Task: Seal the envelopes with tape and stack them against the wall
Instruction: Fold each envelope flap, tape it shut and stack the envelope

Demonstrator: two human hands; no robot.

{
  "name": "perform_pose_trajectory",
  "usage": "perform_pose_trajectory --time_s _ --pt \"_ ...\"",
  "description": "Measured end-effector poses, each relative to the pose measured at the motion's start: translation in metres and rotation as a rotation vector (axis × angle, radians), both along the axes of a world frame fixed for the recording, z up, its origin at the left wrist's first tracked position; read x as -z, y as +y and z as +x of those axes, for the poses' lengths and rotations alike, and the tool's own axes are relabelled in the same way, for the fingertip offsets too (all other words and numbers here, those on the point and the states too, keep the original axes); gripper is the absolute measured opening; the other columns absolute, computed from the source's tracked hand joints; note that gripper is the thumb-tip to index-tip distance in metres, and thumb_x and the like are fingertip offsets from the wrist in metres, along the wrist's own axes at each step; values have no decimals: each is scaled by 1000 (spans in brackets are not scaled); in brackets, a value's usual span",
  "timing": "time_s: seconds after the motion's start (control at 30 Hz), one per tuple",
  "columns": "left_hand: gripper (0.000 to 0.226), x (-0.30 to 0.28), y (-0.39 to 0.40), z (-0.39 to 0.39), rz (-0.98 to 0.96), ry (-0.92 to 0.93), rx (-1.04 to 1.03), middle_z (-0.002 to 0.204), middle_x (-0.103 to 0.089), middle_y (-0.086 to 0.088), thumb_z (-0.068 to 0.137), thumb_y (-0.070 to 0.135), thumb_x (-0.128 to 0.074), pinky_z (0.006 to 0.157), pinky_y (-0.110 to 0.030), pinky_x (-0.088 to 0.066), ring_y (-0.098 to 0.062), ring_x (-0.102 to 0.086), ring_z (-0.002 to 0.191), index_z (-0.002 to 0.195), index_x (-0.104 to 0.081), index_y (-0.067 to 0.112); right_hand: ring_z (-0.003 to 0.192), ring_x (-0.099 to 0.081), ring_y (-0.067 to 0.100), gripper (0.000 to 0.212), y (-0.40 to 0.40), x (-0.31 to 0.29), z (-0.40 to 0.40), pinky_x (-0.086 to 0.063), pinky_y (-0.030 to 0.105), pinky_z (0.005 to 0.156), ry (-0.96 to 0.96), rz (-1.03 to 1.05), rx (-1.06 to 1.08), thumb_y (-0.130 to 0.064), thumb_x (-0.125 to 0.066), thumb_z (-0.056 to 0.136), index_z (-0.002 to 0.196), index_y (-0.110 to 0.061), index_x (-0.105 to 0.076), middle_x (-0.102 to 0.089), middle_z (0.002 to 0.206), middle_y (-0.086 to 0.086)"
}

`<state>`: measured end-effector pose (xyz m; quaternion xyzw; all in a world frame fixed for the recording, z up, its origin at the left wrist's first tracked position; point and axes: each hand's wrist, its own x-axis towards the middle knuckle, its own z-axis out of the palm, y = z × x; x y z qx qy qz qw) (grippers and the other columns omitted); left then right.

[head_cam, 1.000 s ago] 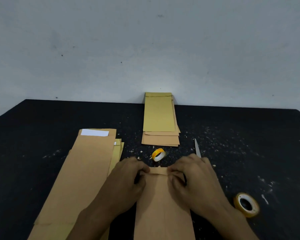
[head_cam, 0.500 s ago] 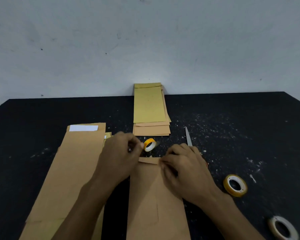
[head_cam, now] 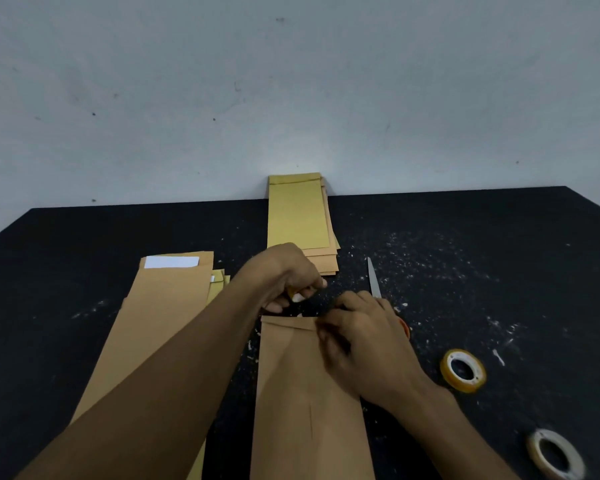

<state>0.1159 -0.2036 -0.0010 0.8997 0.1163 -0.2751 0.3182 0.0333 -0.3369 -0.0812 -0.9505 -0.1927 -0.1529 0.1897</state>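
A brown envelope (head_cam: 309, 393) lies lengthwise in front of me with its flap folded down. My right hand (head_cam: 364, 337) arches over the flap's right end, its curled fingers pinching it down. My left hand (head_cam: 284, 278) is just beyond the envelope's top edge. It grips a small yellow tape roll (head_cam: 291, 292), which is mostly hidden under the fingers. A stack of sealed envelopes (head_cam: 298, 216) lies with its far end against the wall.
A pile of unsealed brown envelopes (head_cam: 163, 313) lies at the left on the black table (head_cam: 499, 271). Scissors (head_cam: 373, 278) lie beyond my right hand. At the right are a yellow tape roll (head_cam: 463, 370) and a white tape roll (head_cam: 555, 453).
My left hand left the flap, reached forward to the small tape roll and closed on it. My right hand stayed on the flap.
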Motion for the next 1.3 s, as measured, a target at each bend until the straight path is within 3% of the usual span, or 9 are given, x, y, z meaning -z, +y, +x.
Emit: perform_pose_trajectory --time_s 0.2,0.3,0.37,0.53,0.8,0.93,1.1,1.17,1.3 --pt "32 -7 0 8 -51 78 -40 63 -52 -2 96 29 -64 53 -21 -48 -11 -51 58 72 -52 13 90 -49 11 25 -1 -2 0 -38 31 78 28 19 -26 -33 -51 91 100 -27 -74 -59 96 -9" --pt "21 -7 7 5 -112 143 -84 87 -62 -12 90 23 -72 46 -22 -54 -18 -62 65 92 -56 8 87 -50 10 27 -1 -1 0 -36 29 75 23 39 -16 -33 -51 88 97 -27 -75 -59 93 -10" --pt "20 -6 13 1 -172 142 -87 89 -64 -16 92 20 -68 43 -24 -52 -20 -63 62 101 -57 6 85 -51 11 25 -1 1 1 -36 29 73 20 53 -14 -32 -53 86 96 -26 -76 -59 91 -10" --pt "20 -9 31 -22 -527 126 -124 90 -71 -22 101 15 -49 50 -28 -50 -21 -60 67 116 -58 4 86 -49 10 23 -2 -1 1 -30 28 74 24 62 -24 -30 -57 86 98 -26 -76 -59 92 -10" --pt "30 -9 49 -57 -1045 -53 -189 111 -72 -20 101 6 -39 78 -38 -58 -27 -69 96 118 -65 2 91 -49 8 23 -2 -3 -2 -33 26 77 35 64 -34 -29 -59 89 104 -26 -75 -60 98 -11" --pt "32 -9 45 -70 -1082 -219 -188 113 -74 -12 101 3 -39 85 -39 -58 -28 -68 109 115 -68 2 96 -49 8 24 -3 -6 0 -34 27 82 49 56 -41 -29 -57 92 109 -28 -73 -60 102 -11" --pt "29 1 40 -76 -1056 -389 -243 112 -74 -5 100 1 -45 82 -37 -61 -26 -68 109 116 -68 5 97 -54 7 32 -3 -8 1 -44 33 94 47 61 -32 -37 -56 87 115 -28 -69 -63 103 -12" --pt "28 6 39 -78 -1043 -437 -251 113 -74 -4 100 0 -47 82 -37 -61 -24 -68 110 117 -69 7 100 -56 5 37 -1 -14 -2 -49 33 92 12 190 -42 -40 -56 84 116 -26 -68 -62 106 -12" --pt "27 12 31 -83 -1085 -462 -257 114 -73 -3 99 2 -50 83 -42 -59 -23 -69 109 116 -70 11 111 -57 6 26 5 -32 -9 -46 14 90 -96 578 -114 -23 -74 79 106 -26 -71 -58 113 -11"
